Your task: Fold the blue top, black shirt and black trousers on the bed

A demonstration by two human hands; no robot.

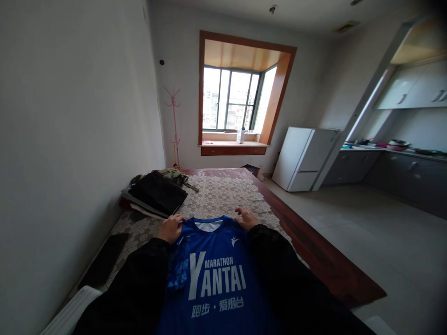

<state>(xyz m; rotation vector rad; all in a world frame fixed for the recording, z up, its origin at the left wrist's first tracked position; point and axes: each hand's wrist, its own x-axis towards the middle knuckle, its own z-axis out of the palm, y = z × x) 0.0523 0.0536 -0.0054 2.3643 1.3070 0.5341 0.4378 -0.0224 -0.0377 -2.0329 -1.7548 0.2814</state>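
A blue short-sleeved T-shirt with white "Marathon Yantai" lettering lies front up on the patterned tablecloth, its collar away from me. My left hand is at the shirt's left shoulder, fingers bent and closed on the cloth edge. At the right shoulder, my right hand touches the fabric with its fingers apart and slightly curved. The left sleeve lies folded in over the shirt's front. My dark sleeves cover both sides of the shirt, and its lower end runs out of view.
A black folded item and an olive strapped bag lie at the far left of the table, by the wall. The table's dark red edge runs along the right. Beyond stand a white fridge and a pink coat rack.
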